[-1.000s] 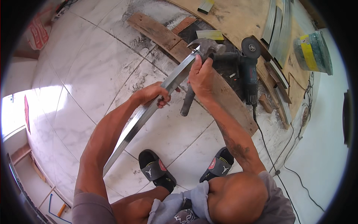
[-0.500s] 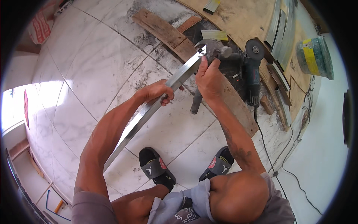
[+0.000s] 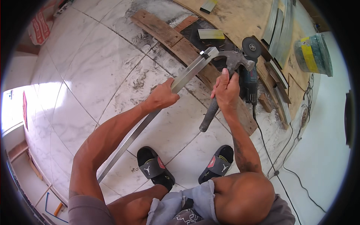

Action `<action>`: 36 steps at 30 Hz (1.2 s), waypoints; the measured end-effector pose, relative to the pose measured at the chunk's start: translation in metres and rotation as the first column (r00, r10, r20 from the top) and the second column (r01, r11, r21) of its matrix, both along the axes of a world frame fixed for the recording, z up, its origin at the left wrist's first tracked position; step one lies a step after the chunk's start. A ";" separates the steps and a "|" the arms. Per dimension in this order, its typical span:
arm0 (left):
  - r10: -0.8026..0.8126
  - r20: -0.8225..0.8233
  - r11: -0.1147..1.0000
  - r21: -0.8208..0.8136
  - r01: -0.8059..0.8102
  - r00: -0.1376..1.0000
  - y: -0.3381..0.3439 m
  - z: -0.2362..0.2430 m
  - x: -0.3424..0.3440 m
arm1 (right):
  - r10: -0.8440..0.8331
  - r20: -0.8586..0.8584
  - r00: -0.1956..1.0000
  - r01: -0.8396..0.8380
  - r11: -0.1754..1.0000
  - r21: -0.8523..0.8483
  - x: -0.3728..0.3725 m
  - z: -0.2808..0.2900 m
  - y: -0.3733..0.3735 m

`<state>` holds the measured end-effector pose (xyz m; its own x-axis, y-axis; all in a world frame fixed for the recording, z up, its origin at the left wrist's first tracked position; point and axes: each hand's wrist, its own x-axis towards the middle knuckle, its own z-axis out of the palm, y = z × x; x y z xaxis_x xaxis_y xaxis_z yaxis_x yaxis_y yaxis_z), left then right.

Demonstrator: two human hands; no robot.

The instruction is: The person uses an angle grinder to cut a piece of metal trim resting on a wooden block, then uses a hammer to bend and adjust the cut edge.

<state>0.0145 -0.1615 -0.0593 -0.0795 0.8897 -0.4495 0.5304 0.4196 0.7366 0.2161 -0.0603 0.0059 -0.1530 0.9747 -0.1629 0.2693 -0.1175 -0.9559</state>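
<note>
My left hand (image 3: 163, 95) is closed around a long silvery metal bar (image 3: 189, 73), which slants from the lower left up toward the middle. Close to the bar's upper end is a cut-out with a dark gap. My right hand (image 3: 227, 92) grips a worn claw hammer (image 3: 210, 114) high on its handle, just below the head, with the thumb laid along it. The handle's butt points down and to the left. The hammer's claw comes right up to the bar's end; whether they touch I cannot tell.
An angle grinder (image 3: 252, 71) with its cord lies right of the hammer. Wooden planks (image 3: 161, 30) and a short metal offcut (image 3: 211, 34) lie beyond. Metal profiles (image 3: 279, 33) rest on a plywood sheet (image 3: 240, 18), beside a bucket (image 3: 314, 56). My sandalled feet (image 3: 155, 167) are below.
The hammer has moved right and toward me, its head drawn off the bar's end. The bar has turned about its length, and my left hand now lies over its top.
</note>
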 end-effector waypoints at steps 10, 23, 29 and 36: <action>0.021 -0.149 0.998 -0.052 -0.029 0.989 0.005 0.014 0.014 | 0.127 0.465 0.876 -0.287 0.913 0.291 -0.010 -0.023 0.037; 0.057 -0.202 0.998 0.001 -0.058 0.978 0.004 0.011 0.011 | 0.172 0.425 0.889 -0.283 0.935 0.214 -0.024 -0.024 0.043; 0.021 -0.218 0.998 -0.061 -0.035 0.976 0.009 0.024 0.015 | 0.204 0.385 0.900 -0.244 0.968 0.058 -0.011 0.003 0.031; 0.076 -0.248 0.997 0.014 -0.074 0.966 0.003 0.009 0.009 | 0.237 0.349 0.907 -0.280 0.957 0.079 -0.022 0.011 0.029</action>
